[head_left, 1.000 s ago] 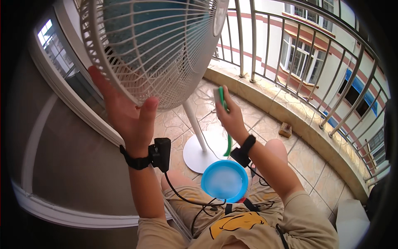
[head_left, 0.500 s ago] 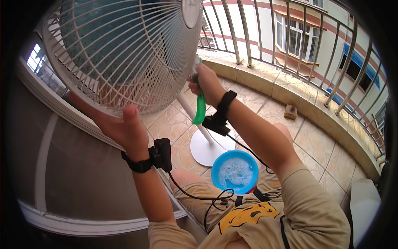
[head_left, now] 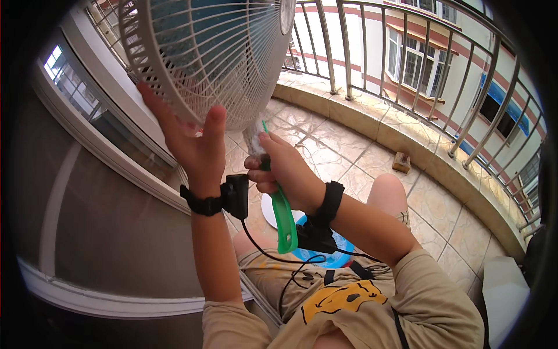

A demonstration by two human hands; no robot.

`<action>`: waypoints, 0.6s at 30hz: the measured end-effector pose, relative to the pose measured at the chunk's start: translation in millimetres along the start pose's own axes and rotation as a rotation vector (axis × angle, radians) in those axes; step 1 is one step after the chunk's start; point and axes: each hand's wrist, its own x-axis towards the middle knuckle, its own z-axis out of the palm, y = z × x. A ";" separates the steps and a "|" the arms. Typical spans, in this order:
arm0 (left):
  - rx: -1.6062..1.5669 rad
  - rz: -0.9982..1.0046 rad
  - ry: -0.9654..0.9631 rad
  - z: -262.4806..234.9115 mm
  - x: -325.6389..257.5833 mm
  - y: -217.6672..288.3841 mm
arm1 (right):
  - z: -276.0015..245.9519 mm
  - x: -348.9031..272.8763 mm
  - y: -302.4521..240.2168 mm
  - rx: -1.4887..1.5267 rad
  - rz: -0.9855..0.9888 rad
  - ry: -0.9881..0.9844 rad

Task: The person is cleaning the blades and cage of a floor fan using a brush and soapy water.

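The pedestal fan [head_left: 216, 64], with a whitish wire cage and blue-green blades behind it, fills the top left of the view. My left hand [head_left: 196, 145] supports the cage at its lower rim, with the thumb in front and the other fingers partly hidden behind the wires. In my right hand [head_left: 293, 173] is a scrub brush with a green handle [head_left: 283, 224]. Its whitish, foamy head is up by the cage's lower right edge; whether it touches the wires is hard to tell. Each wrist wears a black strap with a cabled box.
A blue basin [head_left: 344, 245] stands between my legs, partly hidden by my right wrist. Behind the brush shows the fan's white round base [head_left: 271, 210]. A brownish block [head_left: 401, 162] lies on the tiles near the ledge. Metal railings [head_left: 407, 55] run along the right, and a sliding-door frame [head_left: 116, 139] on the left.
The fan cage has shifted right with my left hand. My right hand and the brush have come down and toward me, and my forearm now covers part of the basin.
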 end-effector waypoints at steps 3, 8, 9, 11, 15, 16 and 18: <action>-0.198 -0.110 -0.125 -7.1 1.4 3.4 | 5.4 -16.2 -2.3 -0.018 0.017 -0.103; -0.407 -0.135 -0.267 -23.6 -3.1 4.6 | -2.8 -25.7 -6.0 0.282 0.230 -0.171; -0.441 -0.120 -0.314 -28.7 -2.3 4.9 | -0.2 -32.7 -9.1 0.338 0.220 -0.185; -0.398 -0.114 -0.342 -37.4 -3.1 3.7 | -9.8 -41.5 -8.1 0.359 0.223 -0.233; -0.343 -0.131 -0.375 -60.6 -9.7 -7.2 | -49.0 -66.0 -0.9 0.383 0.233 -0.211; -0.349 -0.159 -0.368 -64.3 -16.7 -7.5 | -66.2 -70.9 2.3 0.435 0.232 -0.174; -0.324 -0.255 -0.342 -69.7 -35.9 -10.3 | -118.1 -76.2 22.0 0.376 0.160 -0.062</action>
